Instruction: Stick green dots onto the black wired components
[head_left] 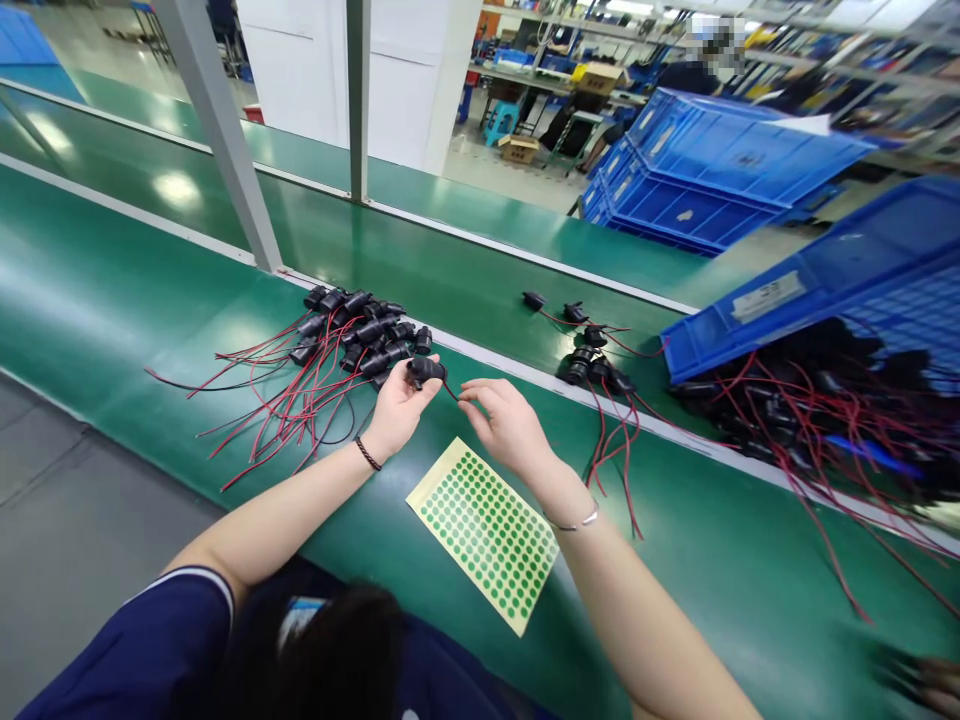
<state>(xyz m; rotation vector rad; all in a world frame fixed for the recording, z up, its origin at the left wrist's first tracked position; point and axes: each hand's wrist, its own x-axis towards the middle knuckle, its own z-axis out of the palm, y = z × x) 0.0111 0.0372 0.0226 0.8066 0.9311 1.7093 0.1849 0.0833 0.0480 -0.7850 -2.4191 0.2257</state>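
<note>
My left hand point(399, 405) holds a small black part point(425, 371) with a wire, just above the green bench top point(112, 300). My right hand point(504, 420) is close beside it, fingertips pinched near the part's wire; whether it grips the wire is unclear. A yellow sheet of green round stickers point(486, 528) lies flat under my wrists. To the left lies a pile of black parts with red and black wires point(330, 350). A smaller cluster of the same parts point(592, 360) sits to the right.
A tilted blue crate point(825, 290) at the right spills a heap of wired parts point(817, 400). Stacked blue crates point(705, 170) stand behind it. A grey post point(225, 140) rises from the bench. A green conveyor belt point(450, 270) runs beyond. Another person's hand point(934, 680) shows at bottom right.
</note>
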